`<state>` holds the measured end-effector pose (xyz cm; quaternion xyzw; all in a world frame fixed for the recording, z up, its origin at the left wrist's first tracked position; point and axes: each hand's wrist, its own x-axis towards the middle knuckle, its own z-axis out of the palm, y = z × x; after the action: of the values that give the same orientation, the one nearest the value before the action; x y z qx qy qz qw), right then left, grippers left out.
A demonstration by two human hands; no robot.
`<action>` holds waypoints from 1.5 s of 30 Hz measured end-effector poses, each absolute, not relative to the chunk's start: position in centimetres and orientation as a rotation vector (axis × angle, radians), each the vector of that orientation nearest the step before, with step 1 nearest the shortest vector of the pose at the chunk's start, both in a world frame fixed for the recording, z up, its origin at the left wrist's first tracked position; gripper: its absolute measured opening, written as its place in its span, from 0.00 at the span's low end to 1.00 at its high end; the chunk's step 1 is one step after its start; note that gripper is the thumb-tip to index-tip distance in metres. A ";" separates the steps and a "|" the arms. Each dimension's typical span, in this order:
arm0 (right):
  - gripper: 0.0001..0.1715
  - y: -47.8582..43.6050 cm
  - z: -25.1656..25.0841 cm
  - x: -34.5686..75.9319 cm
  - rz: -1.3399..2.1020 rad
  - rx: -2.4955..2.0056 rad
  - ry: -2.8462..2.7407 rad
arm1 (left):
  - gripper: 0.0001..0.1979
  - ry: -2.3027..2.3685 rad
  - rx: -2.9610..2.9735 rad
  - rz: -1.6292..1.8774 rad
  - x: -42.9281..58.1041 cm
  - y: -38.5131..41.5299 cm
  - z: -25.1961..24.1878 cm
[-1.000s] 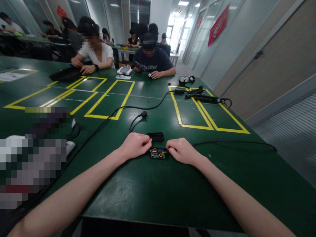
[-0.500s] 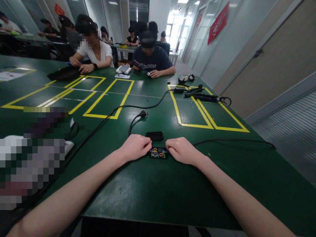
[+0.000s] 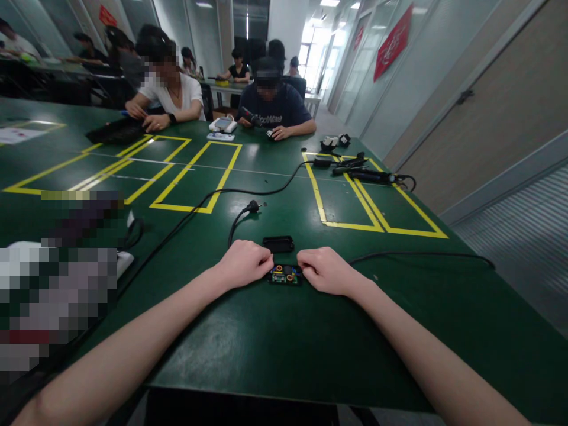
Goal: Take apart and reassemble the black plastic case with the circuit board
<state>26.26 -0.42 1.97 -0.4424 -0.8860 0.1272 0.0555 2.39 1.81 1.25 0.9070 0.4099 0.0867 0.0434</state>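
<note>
A small opened black adapter (image 3: 284, 276) with a green circuit board and copper coils showing lies on the green table (image 3: 275, 343) in front of me. My left hand (image 3: 244, 263) grips its left end with curled fingers. Closed the same way, my right hand (image 3: 326, 270) holds the right end. The adapter's black lid (image 3: 278, 244) lies flat just behind it. A black cable leads from under my left hand to a plug (image 3: 252, 207), and another cable (image 3: 421, 255) runs off to the right.
Yellow tape rectangles (image 3: 355, 207) mark the table. A long black cable (image 3: 213, 198) crosses it toward tools and adapters (image 3: 359, 168) at the far right. A white device (image 3: 119, 260) sits at the left. Two people (image 3: 275, 106) work at the far edge, with others behind.
The plug and its cable have shifted a little to the left. Both hands stay closed on the adapter's ends, almost unmoved.
</note>
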 end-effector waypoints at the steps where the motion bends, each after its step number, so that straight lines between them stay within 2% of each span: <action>1: 0.10 -0.4 1.9 26.3 0.378 -1.347 -2.693 | 0.20 1.248 2.776 0.272 2.4 1.8 1.2; 14: 0.12 -0.5 1.7 25.1 0.203 -1.540 -2.625 | 0.21 1.280 2.737 0.373 2.2 2.1 1.3; 20: 0.07 -0.4 1.0 25.5 0.101 -1.483 -2.451 | 0.14 1.362 2.720 0.389 2.0 2.1 1.5; 23: 0.16 -0.3 0.5 25.7 0.067 -1.423 -2.393 | 0.08 1.398 2.685 0.480 1.8 2.0 1.4; 25: 0.19 -0.2 0.3 25.8 0.064 -1.366 -2.413 | 0.08 1.314 2.711 0.503 1.7 2.1 1.3; 33: 0.11 0.0 -0.3 26.3 0.063 -1.158 -2.334 | 0.11 1.090 2.775 0.580 1.5 2.5 0.7; 37: 0.19 0.1 -0.1 26.3 0.053 -1.202 -2.261 | 0.12 1.044 2.817 0.637 1.4 2.5 0.8; 42: 0.06 0.2 -0.1 26.4 0.243 -1.256 -2.272 | 0.11 0.990 2.849 0.691 1.3 2.5 0.7; 45: 0.04 0.0 -0.3 26.3 0.492 -1.301 -2.142 | 0.08 1.062 2.807 0.739 1.2 2.5 0.6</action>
<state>26.28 0.03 -0.27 -0.4876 -0.8028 0.1843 0.2895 1.16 2.46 0.56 0.9079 0.3435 0.2391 0.0252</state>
